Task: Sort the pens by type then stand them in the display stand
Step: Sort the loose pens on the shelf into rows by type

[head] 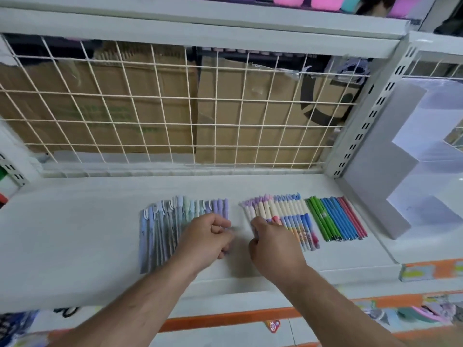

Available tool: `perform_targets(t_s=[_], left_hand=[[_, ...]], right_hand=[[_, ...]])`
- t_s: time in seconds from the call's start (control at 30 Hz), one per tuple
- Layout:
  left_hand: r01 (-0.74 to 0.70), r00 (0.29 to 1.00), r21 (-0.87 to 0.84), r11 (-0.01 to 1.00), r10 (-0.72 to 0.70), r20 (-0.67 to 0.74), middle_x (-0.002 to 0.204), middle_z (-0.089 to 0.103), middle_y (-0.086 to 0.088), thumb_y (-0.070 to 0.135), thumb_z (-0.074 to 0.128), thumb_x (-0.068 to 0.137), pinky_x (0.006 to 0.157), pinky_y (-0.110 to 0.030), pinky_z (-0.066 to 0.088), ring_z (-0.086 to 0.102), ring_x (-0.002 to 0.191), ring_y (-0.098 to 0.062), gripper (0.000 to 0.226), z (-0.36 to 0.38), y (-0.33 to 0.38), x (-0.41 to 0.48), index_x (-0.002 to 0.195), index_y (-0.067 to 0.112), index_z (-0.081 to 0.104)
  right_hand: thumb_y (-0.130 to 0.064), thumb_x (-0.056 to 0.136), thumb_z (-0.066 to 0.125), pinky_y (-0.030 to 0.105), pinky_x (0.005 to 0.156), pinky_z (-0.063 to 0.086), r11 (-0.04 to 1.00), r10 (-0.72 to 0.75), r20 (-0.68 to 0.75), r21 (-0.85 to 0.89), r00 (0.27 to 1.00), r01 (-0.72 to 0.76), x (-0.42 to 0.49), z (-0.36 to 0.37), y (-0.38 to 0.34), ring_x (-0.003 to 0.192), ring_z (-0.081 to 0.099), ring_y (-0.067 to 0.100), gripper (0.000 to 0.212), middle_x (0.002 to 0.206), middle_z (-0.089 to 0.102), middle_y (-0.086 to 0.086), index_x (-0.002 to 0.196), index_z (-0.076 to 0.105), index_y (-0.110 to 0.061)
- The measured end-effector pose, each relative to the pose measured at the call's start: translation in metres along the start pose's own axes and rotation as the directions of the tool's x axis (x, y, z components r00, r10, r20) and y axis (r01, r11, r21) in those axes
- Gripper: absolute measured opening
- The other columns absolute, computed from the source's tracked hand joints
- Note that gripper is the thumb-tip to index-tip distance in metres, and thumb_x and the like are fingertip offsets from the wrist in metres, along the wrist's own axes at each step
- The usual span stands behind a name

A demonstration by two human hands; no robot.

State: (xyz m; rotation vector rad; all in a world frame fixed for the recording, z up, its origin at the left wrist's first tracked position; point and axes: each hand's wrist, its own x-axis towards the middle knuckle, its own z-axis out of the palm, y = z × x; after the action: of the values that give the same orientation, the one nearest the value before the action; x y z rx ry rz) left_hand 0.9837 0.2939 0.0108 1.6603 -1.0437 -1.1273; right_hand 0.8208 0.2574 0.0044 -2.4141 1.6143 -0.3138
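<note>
White shelf held pastel pens, cream-and-blue pens and thin pens, all lying flat beside the stepped stand. The left hand was curled over the pastel pens, but it was not clear if it held one. The right hand pinched the cream-and-blue pens.

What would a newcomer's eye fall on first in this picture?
Three rows of pens lie on the white shelf: pastel pens left, cream-and-blue pens middle, thin coloured pens right. The left hand and right hand, fingers curled, meet between the first two rows. A grey stepped display stand is far right.
</note>
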Motion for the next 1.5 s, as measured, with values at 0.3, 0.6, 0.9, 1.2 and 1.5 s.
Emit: perform_targets(t_s=[0.3,0.6,0.9,1.2,1.5], left_hand=[[0.016,0.998,0.011,1.0,-0.016,-0.065,0.054,0.065,0.003,0.002,0.065,0.086,0.044,-0.019,0.044,0.054,0.043,-0.009,0.011,0.001,0.002,-0.002,0.093,0.011,0.067],[-0.099,0.986,0.28,0.955,0.131,-0.098,0.072,0.071,0.007,0.015,0.068,0.083,0.049,-0.01,0.041,0.064,0.06,-0.003,0.01,0.003,-0.003,0.005,0.087,0.025,0.068],[-0.318,0.908,0.718,0.619,0.416,0.044,0.108,0.061,0.01,0.03,0.062,0.088,0.091,-0.02,0.039,0.053,0.104,-0.011,0.028,0.0,-0.015,0.002,0.115,0.026,0.067],[-0.23,0.913,0.791,0.566,0.407,-0.025,0.118,0.057,0.012,0.038,0.058,0.091,0.099,-0.027,0.038,0.046,0.114,-0.013,0.032,-0.015,-0.035,-0.021,0.121,0.029,0.061],[-0.242,0.906,0.779,0.578,0.422,-0.031,0.115,0.059,0.013,0.037,0.059,0.089,0.096,-0.028,0.042,0.05,0.11,-0.012,0.03,-0.062,-0.051,-0.028,0.118,0.031,0.063]], right_hand=[[-0.009,0.087,0.05,0.029,0.051,0.026,0.982,-0.038,0.038,-0.182,0.999,0.044,0.015,0.006,0.009,0.078,0.064,0.029,0.018,0.095,0.06,0.006,0.101,0.06,-0.014],[-0.014,0.09,0.052,0.026,0.044,0.014,0.971,-0.023,-0.046,-0.237,0.999,0.011,0.018,0.01,0.011,0.074,0.065,0.024,0.014,0.094,0.061,0.001,0.098,0.063,-0.018],[-0.014,0.058,0.084,0.024,0.043,0.034,0.964,-0.142,-0.183,-0.248,0.973,0.094,0.006,0.002,0.003,0.056,0.058,0.023,0.02,0.065,0.059,0.003,0.065,0.066,-0.014],[-0.026,0.071,0.079,0.04,0.075,0.054,0.934,-0.284,-0.06,-0.244,0.957,0.262,-0.002,0.005,-0.016,0.089,0.064,0.027,0.022,0.092,0.07,0.002,0.091,0.076,-0.02],[-0.024,0.083,0.064,0.04,0.079,0.051,0.927,-0.327,-0.003,-0.194,0.945,0.32,-0.003,0.02,-0.063,0.096,0.061,0.029,0.018,0.099,0.067,0.004,0.098,0.072,-0.018]])
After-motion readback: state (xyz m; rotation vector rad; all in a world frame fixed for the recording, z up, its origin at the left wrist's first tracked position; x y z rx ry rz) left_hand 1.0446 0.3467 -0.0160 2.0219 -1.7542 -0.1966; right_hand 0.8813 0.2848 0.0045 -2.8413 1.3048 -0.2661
